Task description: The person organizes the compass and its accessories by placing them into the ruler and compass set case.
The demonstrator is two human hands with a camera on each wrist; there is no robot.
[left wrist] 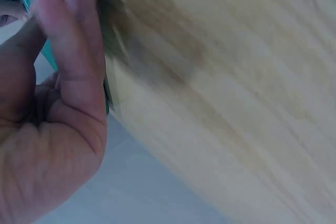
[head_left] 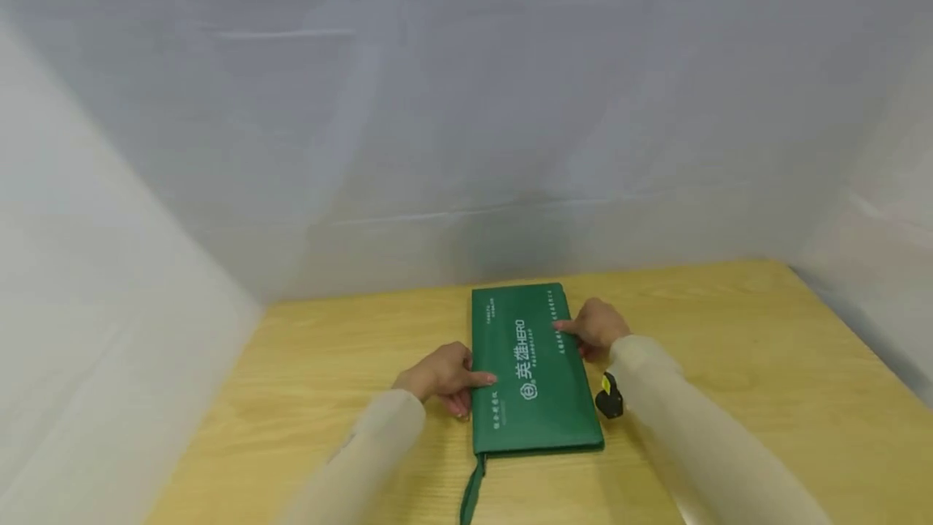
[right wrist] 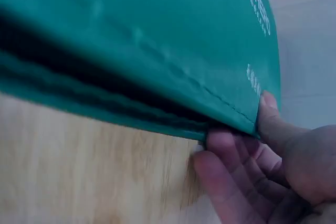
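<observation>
A flat green case (head_left: 539, 379) with white lettering, including the word HERO, lies on the wooden table, a green strap (head_left: 472, 492) trailing from its near left corner. My left hand (head_left: 446, 379) grips its left edge, thumb on the cover and fingers at the side. The left wrist view shows that hand (left wrist: 68, 93) from behind, with only a strip of green beyond it. On the far right edge, my right hand (head_left: 594, 326) pinches the case, thumb on top. In the right wrist view, its fingertips (right wrist: 220, 142) reach the underside, and a dark gap runs along the case's side.
A small black object (head_left: 609, 397) with a yellow mark sits by the right sleeve, close to the case. The wooden table (head_left: 765, 347) extends to both sides. Pale sheeting (head_left: 466, 104) rises behind the table and along its left and right.
</observation>
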